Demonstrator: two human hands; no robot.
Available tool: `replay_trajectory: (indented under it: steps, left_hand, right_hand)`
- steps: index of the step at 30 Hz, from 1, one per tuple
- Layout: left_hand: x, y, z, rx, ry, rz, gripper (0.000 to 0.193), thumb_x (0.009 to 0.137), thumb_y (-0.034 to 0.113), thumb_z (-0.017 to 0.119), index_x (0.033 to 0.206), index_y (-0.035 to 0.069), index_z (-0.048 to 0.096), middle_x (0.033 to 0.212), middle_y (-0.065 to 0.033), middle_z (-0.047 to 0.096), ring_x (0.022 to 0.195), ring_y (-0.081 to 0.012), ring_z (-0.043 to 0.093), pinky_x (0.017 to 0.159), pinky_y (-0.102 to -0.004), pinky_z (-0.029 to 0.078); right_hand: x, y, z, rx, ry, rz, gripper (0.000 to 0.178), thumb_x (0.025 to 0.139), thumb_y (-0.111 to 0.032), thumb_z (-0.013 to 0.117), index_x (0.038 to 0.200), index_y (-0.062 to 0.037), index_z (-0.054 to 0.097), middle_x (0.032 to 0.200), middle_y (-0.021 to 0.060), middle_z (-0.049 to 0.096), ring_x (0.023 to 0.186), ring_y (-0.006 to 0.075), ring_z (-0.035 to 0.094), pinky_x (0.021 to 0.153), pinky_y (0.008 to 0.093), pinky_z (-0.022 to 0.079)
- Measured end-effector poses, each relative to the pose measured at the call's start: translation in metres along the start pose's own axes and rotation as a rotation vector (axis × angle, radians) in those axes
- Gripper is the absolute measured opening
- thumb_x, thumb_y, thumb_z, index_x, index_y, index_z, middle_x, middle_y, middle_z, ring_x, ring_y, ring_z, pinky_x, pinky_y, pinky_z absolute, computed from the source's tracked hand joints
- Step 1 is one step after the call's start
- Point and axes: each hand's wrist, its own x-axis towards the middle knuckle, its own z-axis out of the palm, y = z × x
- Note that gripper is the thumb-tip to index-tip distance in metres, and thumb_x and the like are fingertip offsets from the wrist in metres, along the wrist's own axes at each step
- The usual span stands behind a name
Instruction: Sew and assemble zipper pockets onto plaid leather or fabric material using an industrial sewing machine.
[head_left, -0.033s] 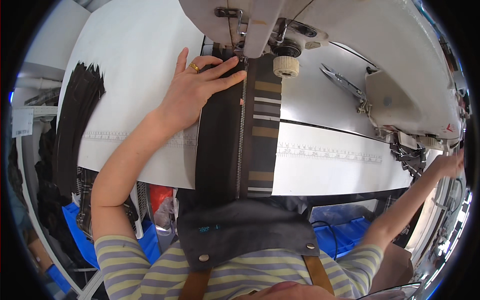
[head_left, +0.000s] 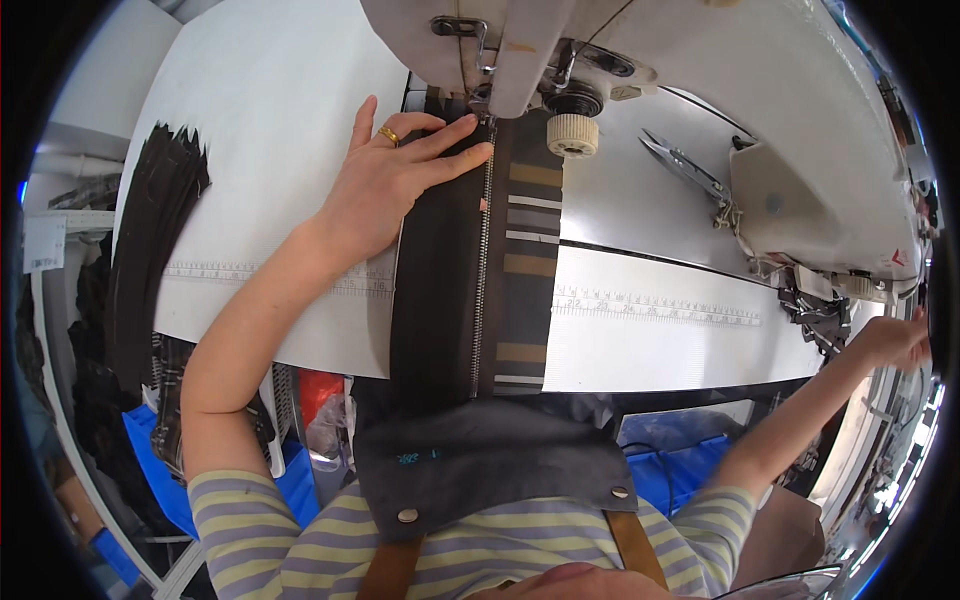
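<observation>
My left hand (head_left: 400,180) lies flat on a long dark fabric strip (head_left: 435,300), fingers stretched out and spread. Its fingertips reach the metal-toothed zipper (head_left: 482,280), just in front of the presser foot (head_left: 482,105) of a white sewing machine (head_left: 690,40). Under the zipper's right side shows a dark fabric with tan and white stripes (head_left: 528,265). My right hand (head_left: 895,340) is raised at the far right, beside the machine's end. Its fingers run into the dark rim of the picture, so their grip is hidden.
Thread snips (head_left: 685,165) lie on the metal plate under the machine arm. A bundle of dark strips (head_left: 155,250) hangs over the table's left edge. A printed ruler scale (head_left: 660,308) crosses the white tabletop (head_left: 650,355). Blue bins (head_left: 690,470) stand below.
My right hand and forearm have shifted slightly downward at the far right. The left hand, fabric and zipper look the same.
</observation>
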Motion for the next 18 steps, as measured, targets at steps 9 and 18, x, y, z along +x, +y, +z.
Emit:
replay_trajectory:
  steps: [9,18]
  left_hand:
    - [-0.001,0.001,0.002,0.031,0.026,-0.001,0.066,0.072,-0.008,0.052,0.128,0.025,0.057,0.135,0.0025,0.053,0.116,-0.0227,0.048,0.109,-0.0598,0.014]
    - [0.000,-0.001,0.003,0.068,-0.018,0.013,0.053,0.078,0.011,0.059,0.129,0.026,0.058,0.138,0.0017,0.050,0.115,-0.0257,0.049,0.109,-0.0590,0.012]
  right_hand:
    - [-0.227,-0.206,0.142,0.355,-1.102,-0.521,0.023,0.070,-0.005,0.067,0.093,-0.0086,0.063,0.063,0.0040,0.050,0.055,0.0203,0.054,0.050,0.0324,0.042]
    - [-0.241,-0.209,0.144,0.219,-1.328,-0.537,0.044,0.080,-0.003,0.064,0.122,-0.0168,0.061,0.060,0.0028,0.057,0.047,0.0202,0.054,0.043,0.0312,0.042]
